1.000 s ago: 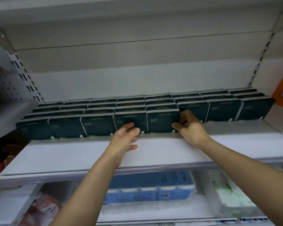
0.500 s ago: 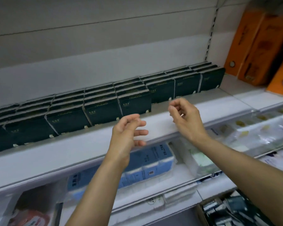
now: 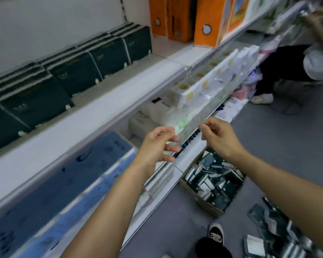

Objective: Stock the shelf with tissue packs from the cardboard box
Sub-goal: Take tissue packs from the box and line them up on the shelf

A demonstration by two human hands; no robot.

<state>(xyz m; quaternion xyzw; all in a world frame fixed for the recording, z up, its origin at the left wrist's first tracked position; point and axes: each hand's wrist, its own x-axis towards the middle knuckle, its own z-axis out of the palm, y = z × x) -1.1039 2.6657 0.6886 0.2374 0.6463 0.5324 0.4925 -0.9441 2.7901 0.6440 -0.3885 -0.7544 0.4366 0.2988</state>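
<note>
The shelf is seen running from lower left to upper right, with a row of dark green tissue packs standing along its back, well behind the front edge; bare board is left in front of them and between the row and the orange cartons at the far end. On the grey floor below, the cardboard box is set against the foot of the unit, and it is filled with loose dark packs lying at all angles; more loose packs are scattered on the floor to its right. Both hands are held in the air above the box, near each other but apart; the left hand is empty, its fingers loosely bent; the right hand is likewise empty, fingers lightly curled, nothing pinched.

The step in hand is judged to be the reach back for more stock; the next move calls for both hands to be lowered into the box and several packs gathered and squared before being lifted to the shelf.

Much is smeared by motion blur; the print on the packs cannot be read; the lower shelves' goods are hard to identify; the box's near wall and the shelf's left end are cut off or hidden by the arms.
</note>
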